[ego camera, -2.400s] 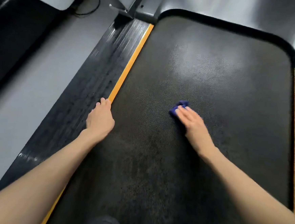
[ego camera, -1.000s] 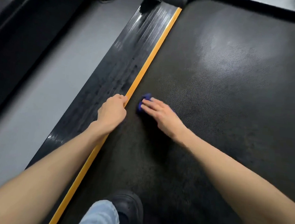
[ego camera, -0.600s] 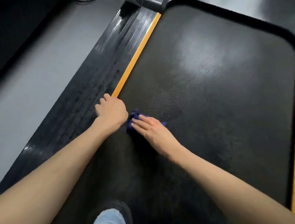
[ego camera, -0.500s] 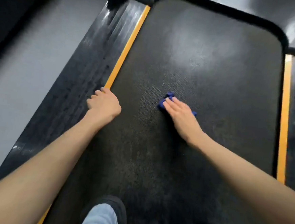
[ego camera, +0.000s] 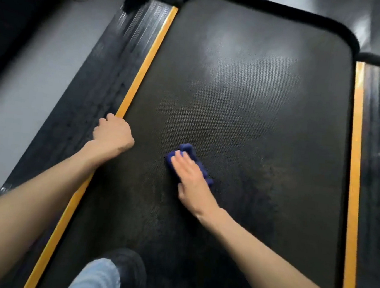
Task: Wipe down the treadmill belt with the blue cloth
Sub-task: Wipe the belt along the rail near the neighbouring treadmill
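Small cloth (ego camera: pixel 187 148) of deep blue, crumpled into a thick wad with rounded folds, darker in the creases. Lying on the belt (ego camera: pixel 256 99) left of its midline, nearer the left edge than the right, roughly halfway along the visible length. Mostly covered by the right hand (ego camera: pixel 191 178), with only a bulging lump beyond the fingertips and a thin strip along the hand's right side showing. Pressed from above by that hand, palm down, fingers (ego camera: pixel 181 163) straight and close together, not clenched and not curled around the fabric; forearm reaching in from the lower right. Left hand (ego camera: pixel 113 134) planted at the belt's left edge, across the orange stripe (ego camera: pixel 145 65) and onto the ribbed black rail (ego camera: pixel 103 80) beside it, knuckles up, fingers tucked under into a fist, nothing visible inside it. Well apart from the cloth, with bare belt between. Belt itself dark and finely dotted in texture, with a pale sheen toward the far end and duller mottled patches around the wad. Second orange stripe (ego camera: pixel 355 157) along the right edge. Grey floor (ego camera: pixel 25 90) beyond the left rail. At the near end, a black shoe (ego camera: pixel 129 266) and a pale blue trouser leg (ego camera: pixel 96 277) over the belt.
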Motion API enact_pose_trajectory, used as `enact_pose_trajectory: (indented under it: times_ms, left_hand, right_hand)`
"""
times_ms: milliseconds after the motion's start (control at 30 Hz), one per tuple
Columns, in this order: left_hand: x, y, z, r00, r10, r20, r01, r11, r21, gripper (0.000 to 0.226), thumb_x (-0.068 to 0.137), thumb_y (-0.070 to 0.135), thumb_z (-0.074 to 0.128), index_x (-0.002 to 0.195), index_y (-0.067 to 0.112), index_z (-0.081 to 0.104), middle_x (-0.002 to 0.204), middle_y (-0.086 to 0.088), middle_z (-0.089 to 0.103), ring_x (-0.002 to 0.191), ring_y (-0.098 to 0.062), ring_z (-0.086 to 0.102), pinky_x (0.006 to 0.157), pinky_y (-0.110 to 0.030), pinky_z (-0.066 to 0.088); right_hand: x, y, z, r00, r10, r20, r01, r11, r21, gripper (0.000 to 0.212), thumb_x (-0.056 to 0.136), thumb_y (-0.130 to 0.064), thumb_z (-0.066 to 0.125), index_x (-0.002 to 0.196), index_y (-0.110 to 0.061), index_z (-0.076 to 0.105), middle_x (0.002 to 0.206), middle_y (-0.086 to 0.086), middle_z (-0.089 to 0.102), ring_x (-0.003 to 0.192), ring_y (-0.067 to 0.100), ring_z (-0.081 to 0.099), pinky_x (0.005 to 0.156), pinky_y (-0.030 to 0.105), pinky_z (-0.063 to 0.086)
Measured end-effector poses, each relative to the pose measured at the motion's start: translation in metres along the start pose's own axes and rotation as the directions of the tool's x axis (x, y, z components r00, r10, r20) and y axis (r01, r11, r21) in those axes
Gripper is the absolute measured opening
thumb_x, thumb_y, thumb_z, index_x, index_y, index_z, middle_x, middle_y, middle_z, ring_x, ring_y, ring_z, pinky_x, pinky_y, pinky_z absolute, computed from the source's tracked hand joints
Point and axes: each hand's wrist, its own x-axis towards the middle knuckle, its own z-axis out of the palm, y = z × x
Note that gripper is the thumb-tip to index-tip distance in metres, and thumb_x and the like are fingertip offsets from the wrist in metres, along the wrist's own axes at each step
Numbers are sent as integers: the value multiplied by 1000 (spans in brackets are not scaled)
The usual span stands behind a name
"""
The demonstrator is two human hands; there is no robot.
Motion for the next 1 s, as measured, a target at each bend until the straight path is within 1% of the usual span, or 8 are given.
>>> enact_pose_trajectory:
  times_ms: [100, 167, 333, 500, 600, 700, 900, 1000]
  left_hand:
    - [-1, -22, -8, 997, 75, 25, -73, 996, -60, 32, 85, 4, 46, 117, -2, 45, 122, -23, 48, 112, -39, 47, 83, -41, 41]
    - [-9, -31, -11, 991, 102, 89, -94, 992, -86, 30, 83, 6, 46, 114, 2, 49, 116, -18, 55, 102, -33, 53, 76, -36, 43]
    - [-36, -43, 4, 988, 70, 140, -57, 994, -91, 48, 83, 2, 43, 130, 3, 38, 146, -18, 30, 113, -34, 51, 88, -40, 46]
    - [-41, -64, 11, 975, 187, 124, -169, 975, -143, 60, 79, -3, 49, 137, 8, 33, 149, -14, 29, 129, -32, 40, 102, -42, 39]
    - [-38, -55, 16, 982, 188, -35, -191, 975, -114, 25, 77, 0, 48, 99, 9, 41, 103, -14, 56, 91, -36, 56, 71, -43, 47]
    - [-34, -49, 24, 952, 185, -243, -197, 980, -26, 16, 82, -2, 47, 96, 4, 47, 86, -14, 55, 75, -33, 54, 58, -37, 38]
    - [-23, -56, 45, 941, 246, -230, -238, 969, 65, 74, 80, 2, 66, 141, 10, 26, 144, -16, 34, 99, -35, 55, 80, -41, 47]
    - [-16, -61, 38, 933, 280, -228, -273, 960, 59, 64, 78, -4, 63, 134, 8, 34, 140, -14, 36, 94, -33, 51, 73, -42, 47]
  right_hand:
    - [20, -22, 14, 913, -313, 263, 331, 943, -26, 58, 75, 5, 54, 133, 3, 46, 142, 20, 40, 135, 36, 34, 111, 45, 28]
    - [28, -1, -11, 894, -358, 268, 399, 910, -113, 45, 88, -10, 40, 130, -2, 51, 140, 15, 45, 133, 32, 38, 110, 37, 27]
    - [38, 90, -108, 998, 10, -61, -33, 923, -384, 54, 81, 3, 37, 135, 0, 46, 144, 17, 39, 136, 35, 32, 113, 38, 21]
    - [57, 85, -120, 907, 379, -183, -418, 857, -301, 63, 78, 1, 46, 138, 7, 32, 150, 22, 25, 139, 37, 18, 116, 34, 10]
    - [63, 65, -89, 875, 419, -241, -464, 869, -174, 62, 81, 5, 44, 141, 4, 28, 152, 18, 22, 142, 32, 13, 115, 26, 1]
    - [66, 52, -66, 858, 404, -319, -458, 881, -118, 68, 82, 9, 45, 145, -1, 23, 155, 12, 18, 144, 25, 8, 115, 25, 1]
    - [56, 55, -75, 895, 336, -294, -360, 933, -27, 61, 79, 14, 44, 137, -5, 45, 147, 8, 38, 141, 19, 25, 116, 24, 12]
    - [32, 60, -88, 942, 266, -205, -290, 953, -93, 59, 73, 17, 46, 127, -4, 56, 137, 12, 50, 135, 25, 37, 113, 22, 17]
